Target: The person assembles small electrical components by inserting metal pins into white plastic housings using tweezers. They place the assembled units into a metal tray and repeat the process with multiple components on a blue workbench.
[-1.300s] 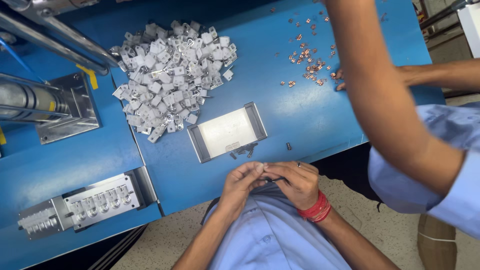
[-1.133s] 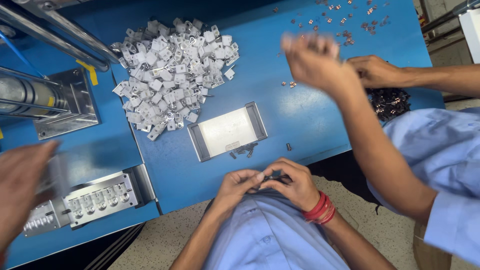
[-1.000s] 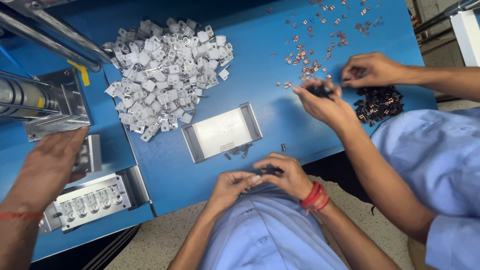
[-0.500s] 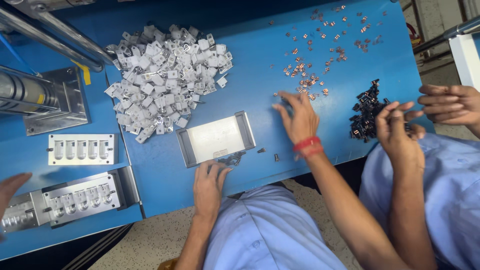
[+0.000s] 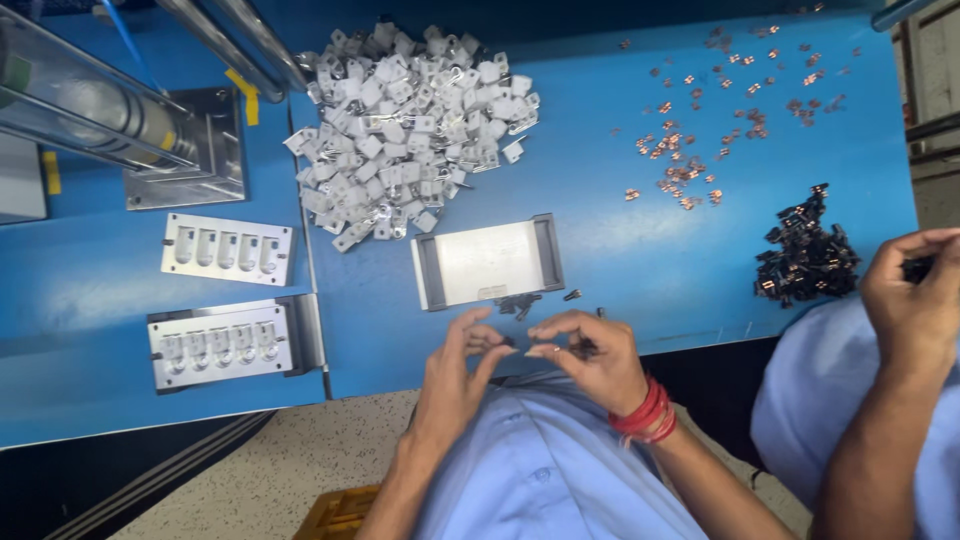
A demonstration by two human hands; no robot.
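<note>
My left hand [image 5: 452, 378] and my right hand [image 5: 592, 358], which wears red bands at the wrist, meet fingertip to fingertip at the blue table's [image 5: 640, 250] front edge. Together they pinch a small dark part [image 5: 508, 343]. Another dark bit [image 5: 582, 348] sits under my right fingers. Just beyond them lies a small grey metal tray [image 5: 487, 261], with a few loose dark parts [image 5: 520, 302] at its near edge.
A heap of white plastic pieces [image 5: 405, 125] lies at the back, scattered copper bits [image 5: 690, 165] to the right, and a pile of black parts [image 5: 805, 258] near a co-worker's hand [image 5: 912, 292]. Two metal fixture blocks [image 5: 228, 248] [image 5: 222, 343] and a press [image 5: 120, 110] stand at the left.
My right hand has drawn back from the copper bits and my left hand has lifted off the table edge; both now meet over a small part. The co-worker's hands have shifted right.
</note>
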